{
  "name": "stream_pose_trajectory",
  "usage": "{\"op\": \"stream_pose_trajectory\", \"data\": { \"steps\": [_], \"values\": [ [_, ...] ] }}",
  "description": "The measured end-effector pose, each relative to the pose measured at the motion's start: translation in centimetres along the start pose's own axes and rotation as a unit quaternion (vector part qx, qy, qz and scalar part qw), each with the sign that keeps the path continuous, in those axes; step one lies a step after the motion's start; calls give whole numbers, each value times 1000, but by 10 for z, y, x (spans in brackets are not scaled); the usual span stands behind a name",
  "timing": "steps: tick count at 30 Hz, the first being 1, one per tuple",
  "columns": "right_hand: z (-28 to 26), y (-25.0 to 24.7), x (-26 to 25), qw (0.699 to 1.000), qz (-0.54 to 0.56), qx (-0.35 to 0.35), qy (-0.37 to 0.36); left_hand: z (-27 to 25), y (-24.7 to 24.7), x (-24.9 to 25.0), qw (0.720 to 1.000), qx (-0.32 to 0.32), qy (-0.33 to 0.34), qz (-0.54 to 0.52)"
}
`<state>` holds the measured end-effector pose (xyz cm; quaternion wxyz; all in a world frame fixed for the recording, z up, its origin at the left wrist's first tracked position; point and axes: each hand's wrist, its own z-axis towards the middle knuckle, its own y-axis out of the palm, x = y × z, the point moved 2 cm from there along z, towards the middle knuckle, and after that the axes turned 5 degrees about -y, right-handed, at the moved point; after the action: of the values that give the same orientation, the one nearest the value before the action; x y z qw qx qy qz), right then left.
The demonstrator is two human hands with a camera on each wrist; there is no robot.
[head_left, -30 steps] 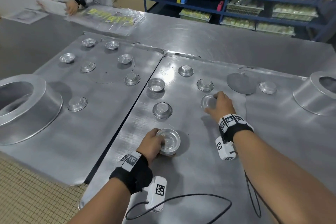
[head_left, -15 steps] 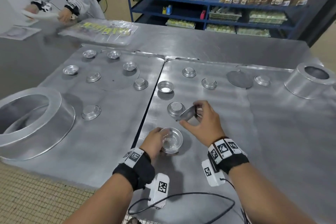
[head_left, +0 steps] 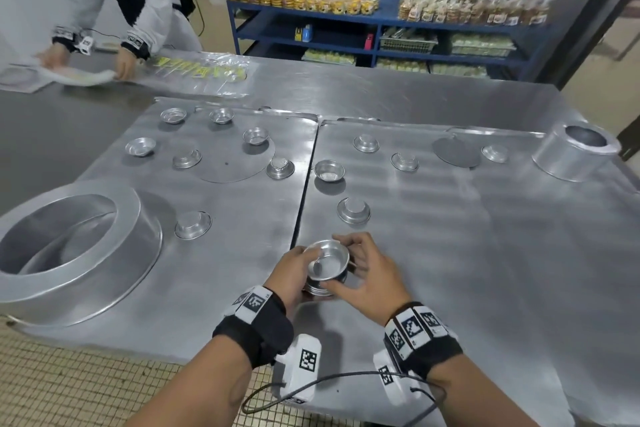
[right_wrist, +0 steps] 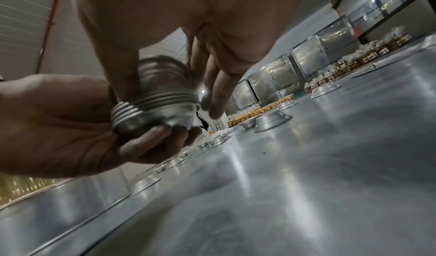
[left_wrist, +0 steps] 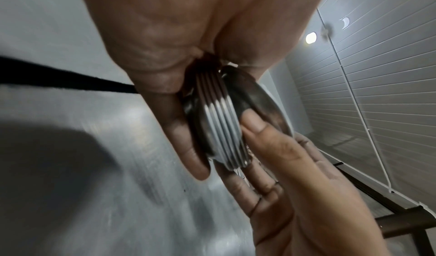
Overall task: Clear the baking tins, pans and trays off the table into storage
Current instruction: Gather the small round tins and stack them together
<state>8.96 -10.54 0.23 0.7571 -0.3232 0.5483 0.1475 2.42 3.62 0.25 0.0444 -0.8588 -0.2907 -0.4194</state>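
We are early in the clearing, judging by how much metalware is spread over the bench (head_left: 433, 253). Going from the biggest pieces down: the large ring-shaped pan (head_left: 69, 246) sits at about nine o'clock from our hands, near the bench's left edge, and the smaller ring pan (head_left: 571, 156) stands at about two o'clock near the far right corner; neither has been touched as far as we can tell. A flat round disc (head_left: 456, 152) lies at one o'clock, just beside a small upturned tin. Scattered across both steel sheets are roughly a dozen small tins, some mouth up, some mouth down; the nearest loose tin (head_left: 354, 210) lies upside down at twelve o'clock, just beyond our fingers. What we have gathered so far is a short stack of nested tins (head_left: 327, 269), held above the near middle of the bench. Our left hand (head_left: 292, 276) cups the stack from below and the side, fingers curled round its ribbed rims, a holding grip. Our right hand (head_left: 369, 274) has thumb and fingertips pinching the rim of the top tin, seating it into the stack. No storage place shows in these views, so we judge that nothing has yet been put away.
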Motion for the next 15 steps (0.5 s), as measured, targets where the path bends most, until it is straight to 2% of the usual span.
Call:
{"op": "stream_pose_trajectory", "data": {
  "steps": [12,15],
  "values": [
    [15,22,13,990,21,-132,35,13,-40,-1,998,22,26,45],
    [34,15,28,987,-30,-151,39,17,-42,1,998,38,16,37]
  ]
}}
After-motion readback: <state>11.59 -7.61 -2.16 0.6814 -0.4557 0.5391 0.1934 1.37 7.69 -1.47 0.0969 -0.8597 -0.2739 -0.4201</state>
